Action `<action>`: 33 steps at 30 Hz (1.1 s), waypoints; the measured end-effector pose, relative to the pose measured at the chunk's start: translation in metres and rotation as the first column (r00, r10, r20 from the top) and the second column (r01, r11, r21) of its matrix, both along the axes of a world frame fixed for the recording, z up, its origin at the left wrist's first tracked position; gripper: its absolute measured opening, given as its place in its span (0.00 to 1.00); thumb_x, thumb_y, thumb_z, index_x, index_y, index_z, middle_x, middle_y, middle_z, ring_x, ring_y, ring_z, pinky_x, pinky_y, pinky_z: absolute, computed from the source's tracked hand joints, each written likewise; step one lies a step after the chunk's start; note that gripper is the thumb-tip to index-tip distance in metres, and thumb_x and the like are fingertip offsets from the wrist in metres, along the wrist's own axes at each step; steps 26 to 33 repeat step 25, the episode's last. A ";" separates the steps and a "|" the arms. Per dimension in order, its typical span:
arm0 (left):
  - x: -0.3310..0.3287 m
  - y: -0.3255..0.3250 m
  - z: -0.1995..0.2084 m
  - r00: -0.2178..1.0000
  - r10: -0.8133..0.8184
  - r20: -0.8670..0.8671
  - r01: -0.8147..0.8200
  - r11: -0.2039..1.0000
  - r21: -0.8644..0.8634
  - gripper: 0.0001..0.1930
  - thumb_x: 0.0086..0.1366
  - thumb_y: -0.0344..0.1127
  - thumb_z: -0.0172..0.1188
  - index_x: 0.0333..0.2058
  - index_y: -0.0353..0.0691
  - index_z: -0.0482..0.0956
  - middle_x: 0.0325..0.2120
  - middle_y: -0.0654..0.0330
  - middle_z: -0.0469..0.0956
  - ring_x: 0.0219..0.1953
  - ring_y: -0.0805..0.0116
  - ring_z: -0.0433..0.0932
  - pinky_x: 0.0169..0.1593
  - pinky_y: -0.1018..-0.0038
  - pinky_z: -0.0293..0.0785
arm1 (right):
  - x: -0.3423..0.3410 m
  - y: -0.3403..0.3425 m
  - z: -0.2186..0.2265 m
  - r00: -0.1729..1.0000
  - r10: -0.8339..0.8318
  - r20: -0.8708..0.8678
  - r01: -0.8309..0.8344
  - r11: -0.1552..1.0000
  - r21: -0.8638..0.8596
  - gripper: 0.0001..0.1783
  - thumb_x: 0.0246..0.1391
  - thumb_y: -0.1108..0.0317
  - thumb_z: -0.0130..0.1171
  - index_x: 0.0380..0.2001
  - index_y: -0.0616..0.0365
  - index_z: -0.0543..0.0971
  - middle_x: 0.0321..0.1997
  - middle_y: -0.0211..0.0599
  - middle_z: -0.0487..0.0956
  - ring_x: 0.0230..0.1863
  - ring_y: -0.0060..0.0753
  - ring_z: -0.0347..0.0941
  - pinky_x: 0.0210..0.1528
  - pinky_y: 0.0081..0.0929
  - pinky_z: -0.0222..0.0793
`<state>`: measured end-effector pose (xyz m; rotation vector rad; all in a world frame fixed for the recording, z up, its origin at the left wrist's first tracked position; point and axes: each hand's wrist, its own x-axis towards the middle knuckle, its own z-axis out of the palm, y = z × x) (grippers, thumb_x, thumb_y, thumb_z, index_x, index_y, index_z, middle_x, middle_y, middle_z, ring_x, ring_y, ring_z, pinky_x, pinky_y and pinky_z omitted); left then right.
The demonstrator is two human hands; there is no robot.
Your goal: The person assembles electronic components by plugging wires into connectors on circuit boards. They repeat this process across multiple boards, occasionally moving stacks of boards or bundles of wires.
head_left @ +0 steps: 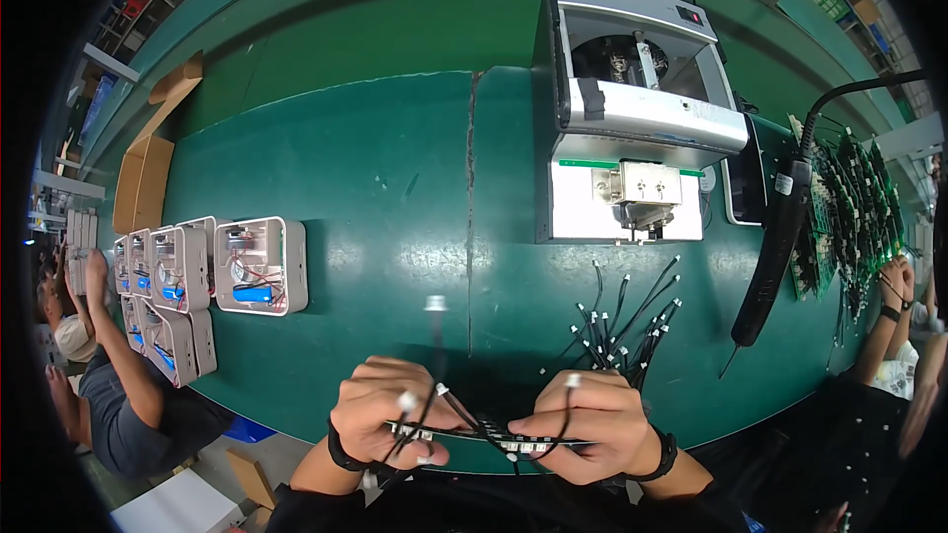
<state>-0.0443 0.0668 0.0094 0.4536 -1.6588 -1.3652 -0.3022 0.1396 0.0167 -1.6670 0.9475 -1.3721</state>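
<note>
Just above the table's near edge, both hands hold a thin circuit board point(484, 431), seen nearly edge-on. My left hand point(387, 415) pinches its left end, and my right hand point(588, 424) grips the right end with thumb and fingers. Several short black cables point(462, 411) with white plugs rise from the board and curve around my fingers. One white plug point(435, 304) stands out above my left hand, blurred. Beyond my right hand lies a loose bunch of similar black cables point(617, 326). Fingers cover much of the board.
A grey bench machine point(647, 123) stands at the back right. A black electric screwdriver point(775, 247) hangs beside upright green circuit boards point(849, 207). White housings point(262, 301) with blue parts sit left, near a cardboard box point(143, 183). Other people point(133, 405) work on both sides.
</note>
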 end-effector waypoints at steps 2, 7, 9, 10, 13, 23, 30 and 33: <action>0.000 -0.002 0.002 0.998 -0.055 0.042 0.057 0.997 -0.046 0.14 0.72 0.46 0.77 0.42 0.43 0.86 0.29 0.53 0.91 0.29 0.58 0.92 0.29 0.74 0.82 | -0.001 0.000 -0.001 0.999 0.024 -0.033 -0.025 0.999 -0.030 0.15 0.45 0.78 0.76 0.39 0.65 0.93 0.30 0.33 0.82 0.27 0.34 0.81 0.28 0.28 0.76; 0.001 0.000 0.003 0.996 -0.040 0.074 0.044 0.997 -0.058 0.14 0.71 0.47 0.77 0.42 0.44 0.86 0.31 0.53 0.92 0.29 0.60 0.93 0.30 0.75 0.80 | 0.001 0.002 -0.004 0.999 0.019 -0.031 -0.020 0.999 -0.036 0.15 0.45 0.77 0.76 0.40 0.64 0.93 0.30 0.33 0.82 0.27 0.33 0.81 0.27 0.28 0.75; 0.004 0.000 0.003 0.995 -0.053 0.089 0.056 0.998 -0.029 0.14 0.72 0.47 0.76 0.43 0.44 0.86 0.32 0.52 0.92 0.30 0.60 0.93 0.30 0.75 0.79 | 0.002 0.001 -0.005 1.000 0.016 -0.023 -0.016 1.000 -0.026 0.15 0.45 0.77 0.76 0.40 0.65 0.93 0.29 0.33 0.82 0.27 0.33 0.81 0.27 0.28 0.75; 0.005 0.000 0.003 0.993 -0.060 0.096 0.062 0.998 -0.015 0.14 0.72 0.48 0.76 0.43 0.44 0.86 0.32 0.52 0.93 0.30 0.60 0.93 0.30 0.76 0.79 | 0.002 0.000 -0.005 1.000 0.014 -0.020 -0.014 1.000 -0.021 0.15 0.45 0.77 0.76 0.40 0.65 0.93 0.29 0.33 0.83 0.27 0.33 0.81 0.27 0.27 0.75; 0.008 0.005 0.003 0.995 -0.035 0.092 0.030 0.998 0.047 0.14 0.65 0.43 0.81 0.38 0.41 0.88 0.31 0.55 0.92 0.30 0.59 0.93 0.32 0.72 0.81 | 0.003 0.001 -0.004 0.999 0.035 0.010 -0.036 0.999 0.015 0.16 0.47 0.77 0.76 0.42 0.65 0.93 0.32 0.35 0.83 0.28 0.34 0.81 0.29 0.27 0.75; 0.004 0.002 0.000 0.998 -0.050 0.047 0.050 0.999 0.008 0.13 0.63 0.38 0.83 0.37 0.39 0.88 0.30 0.57 0.92 0.31 0.57 0.92 0.34 0.69 0.83 | -0.003 0.004 -0.005 0.961 0.261 0.089 -0.272 0.950 0.157 0.28 0.50 0.78 0.76 0.58 0.62 0.89 0.45 0.42 0.84 0.38 0.40 0.83 0.37 0.29 0.79; 0.005 0.002 -0.001 0.996 -0.070 0.051 0.070 0.997 -0.009 0.13 0.62 0.37 0.83 0.38 0.39 0.88 0.31 0.57 0.92 0.31 0.57 0.92 0.35 0.68 0.84 | -0.003 0.004 -0.003 0.950 0.286 0.124 -0.306 0.931 0.200 0.29 0.52 0.77 0.77 0.60 0.60 0.89 0.47 0.44 0.84 0.39 0.41 0.83 0.39 0.29 0.79; 0.005 0.002 -0.001 0.996 -0.070 0.051 0.070 0.997 -0.009 0.13 0.62 0.37 0.83 0.38 0.39 0.88 0.31 0.57 0.92 0.31 0.57 0.92 0.35 0.68 0.84 | -0.003 0.004 -0.003 0.950 0.286 0.124 -0.306 0.931 0.200 0.29 0.52 0.77 0.77 0.60 0.60 0.89 0.47 0.44 0.84 0.39 0.41 0.83 0.39 0.29 0.79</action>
